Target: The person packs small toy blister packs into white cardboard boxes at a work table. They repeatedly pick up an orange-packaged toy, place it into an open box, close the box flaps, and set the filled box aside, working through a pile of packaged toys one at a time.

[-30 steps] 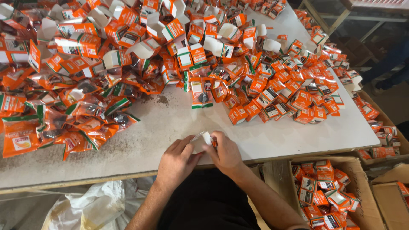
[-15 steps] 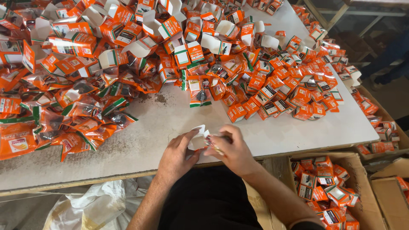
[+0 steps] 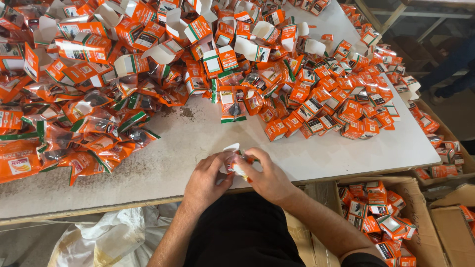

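Both hands meet at the near edge of the white table (image 3: 316, 153), and a small orange-and-white carton (image 3: 236, 160) sits between them. The left hand (image 3: 205, 179) curls around the carton's left side, fingers closed on it, with an open white flap sticking up just above the thumb. The right hand (image 3: 267, 177) pinches the carton's right end from above, fingertips bent onto it. The carton is lifted slightly off the table, directly over its front edge.

Beyond the carton, farther across the table, lies a heap of closed orange cartons (image 3: 341, 106). To the carton's far left spreads a pile of orange plastic sachets (image 3: 74, 128), and behind those a jumble of open-flapped cartons (image 3: 163, 34). Right of the carton, below the table's edge, a cardboard box (image 3: 420, 217) holds filled cartons. Left of the carton, under the table, sits a white sack (image 3: 104, 237).
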{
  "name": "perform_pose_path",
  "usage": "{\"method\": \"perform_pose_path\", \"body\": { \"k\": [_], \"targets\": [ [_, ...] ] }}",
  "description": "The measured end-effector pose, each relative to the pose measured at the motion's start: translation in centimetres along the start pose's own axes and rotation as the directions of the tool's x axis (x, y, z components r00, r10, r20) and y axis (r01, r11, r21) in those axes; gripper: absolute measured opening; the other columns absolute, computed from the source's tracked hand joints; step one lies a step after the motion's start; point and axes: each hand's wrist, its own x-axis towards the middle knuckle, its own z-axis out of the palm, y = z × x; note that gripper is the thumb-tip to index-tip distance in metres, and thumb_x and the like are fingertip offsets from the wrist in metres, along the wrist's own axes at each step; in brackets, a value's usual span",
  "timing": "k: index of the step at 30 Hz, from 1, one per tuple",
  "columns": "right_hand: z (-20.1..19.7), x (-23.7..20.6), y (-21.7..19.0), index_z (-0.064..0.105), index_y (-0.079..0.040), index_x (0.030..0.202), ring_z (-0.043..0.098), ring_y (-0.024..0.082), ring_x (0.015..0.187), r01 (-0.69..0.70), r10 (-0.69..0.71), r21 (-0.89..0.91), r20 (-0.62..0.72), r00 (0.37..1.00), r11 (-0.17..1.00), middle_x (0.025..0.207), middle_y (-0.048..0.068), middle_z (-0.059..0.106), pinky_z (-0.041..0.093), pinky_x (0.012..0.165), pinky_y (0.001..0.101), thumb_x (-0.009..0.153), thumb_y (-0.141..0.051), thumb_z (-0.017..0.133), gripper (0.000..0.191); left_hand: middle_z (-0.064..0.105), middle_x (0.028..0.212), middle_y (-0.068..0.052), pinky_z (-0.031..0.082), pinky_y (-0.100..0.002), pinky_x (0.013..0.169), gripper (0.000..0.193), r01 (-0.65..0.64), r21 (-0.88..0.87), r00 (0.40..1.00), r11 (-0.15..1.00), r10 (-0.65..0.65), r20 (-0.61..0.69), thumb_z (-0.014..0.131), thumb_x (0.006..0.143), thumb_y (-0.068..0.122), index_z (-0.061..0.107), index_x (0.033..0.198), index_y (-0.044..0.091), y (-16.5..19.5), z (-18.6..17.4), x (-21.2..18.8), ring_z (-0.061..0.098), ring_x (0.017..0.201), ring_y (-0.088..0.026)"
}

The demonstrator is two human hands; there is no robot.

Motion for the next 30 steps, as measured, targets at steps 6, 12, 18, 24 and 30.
{"method": "perform_pose_path", "body": {
  "k": [6,12,18,24,30],
  "targets": [
    [-0.4,1.6,-1.5,0.059,-0.004,0.14,0.058,0.035,0.125,0.066,-0.066,-0.025,0.023,0.998,0.997,0.133,0.016,0.055,0.052,0.105,0.0419,0.086,-0.002,0.069,0.055,0.068,0.123,-0.012,0.053,-0.044,0.095,0.074,0.02,-0.006,1.0,1.0,-0.02,0.017,0.078,0.068,0.003,0.053,0.136,0.009,0.6,-0.4,0.2,0.067,0.109,-0.034],
    [-0.9,3.6,-1.0,0.068,-0.005,0.124,0.057,0.029,0.114,0.037,-0.043,-0.062,-0.103,0.994,0.997,0.118,0.005,0.068,0.044,0.099,0.0438,0.089,-0.01,0.071,0.035,0.067,0.128,-0.015,0.055,-0.044,0.092,0.07,-0.04,0.016,0.999,0.999,0.04,-0.025,0.08,0.076,0.007,0.05,0.139,0.009,0.5,-0.3,0.1,0.067,0.108,-0.035],
    [1.4,3.5,-0.3,0.07,-0.012,0.105,0.055,0.03,0.102,-0.115,0.099,-0.086,-0.17,0.98,0.99,0.105,0.003,0.068,0.038,0.093,0.046,0.086,-0.014,0.073,0.019,0.068,0.125,-0.014,0.057,-0.044,0.085,0.061,-0.006,0.104,1.0,0.995,0.007,-0.011,0.082,0.075,0.011,0.058,0.13,0.009,0.5,0.0,-0.1,0.068,0.098,-0.036],
    [2.5,2.8,0.0,0.07,-0.009,0.112,0.056,0.028,0.107,-0.108,0.096,-0.042,-0.213,0.972,0.993,0.111,0.001,0.068,0.04,0.097,0.0472,0.092,-0.014,0.073,0.021,0.067,0.127,-0.016,0.058,-0.043,0.085,0.05,-0.038,0.165,0.996,0.986,0.05,-0.07,0.082,0.079,0.015,0.062,0.124,0.007,0.8,0.3,-0.6,0.069,0.099,-0.036],
    [0.6,2.5,-0.7,0.069,-0.01,0.122,0.051,0.032,0.12,-0.007,-0.002,-0.053,-0.163,0.987,0.999,0.13,0.008,0.057,0.039,0.103,0.0489,0.092,-0.017,0.073,0.031,0.065,0.126,-0.018,0.058,-0.043,0.089,0.043,0.027,0.16,0.998,0.987,-0.018,-0.057,0.082,0.078,0.016,0.065,0.116,0.008,0.4,0.8,-0.7,0.068,0.105,-0.038]
  ]
}}
